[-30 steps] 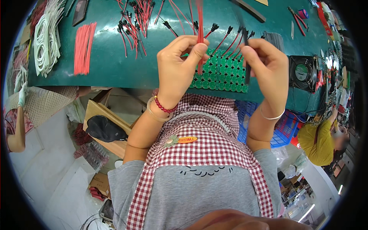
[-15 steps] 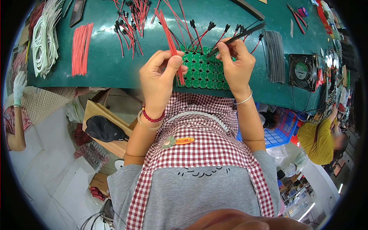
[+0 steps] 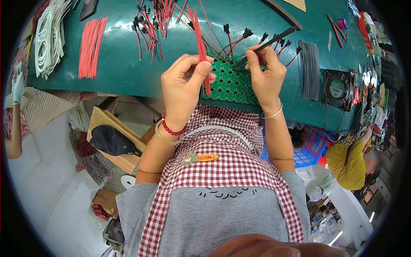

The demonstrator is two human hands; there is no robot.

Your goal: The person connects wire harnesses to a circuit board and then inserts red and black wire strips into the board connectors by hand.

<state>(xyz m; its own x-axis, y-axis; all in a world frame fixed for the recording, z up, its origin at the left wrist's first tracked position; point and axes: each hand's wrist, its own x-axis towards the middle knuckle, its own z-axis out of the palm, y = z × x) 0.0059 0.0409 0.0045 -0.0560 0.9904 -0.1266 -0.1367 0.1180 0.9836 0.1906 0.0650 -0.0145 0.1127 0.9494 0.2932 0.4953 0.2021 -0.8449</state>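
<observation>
My left hand [image 3: 186, 81] is closed, thumb pressed to the fingers, around a bundle of red wires [image 3: 200, 37] that stands nearly upright. Between the thumb and fingers of my right hand [image 3: 266, 73] is a bundle of black wires [image 3: 274, 41], slanting up to the right. Below and between the hands lies a panel of round green circuit boards [image 3: 229, 83] at the table's near edge. Red and black leads with black connectors [image 3: 246, 33] spread from the panel's far side. My fingers hide parts of the panel.
On the green table [image 3: 124, 77] lie another red wire bundle [image 3: 92, 48], a grey-black wire bundle [image 3: 309, 70], white coiled cables [image 3: 46, 47] and pliers [image 3: 336, 31]. A square fan [image 3: 338, 84] stands at right. A blue basket [image 3: 306, 150] sits below. Other people are at both sides.
The view has shifted slightly, so the table's things appear moved. Both hands keep their bundles; the black wires look gathered more tightly together.
</observation>
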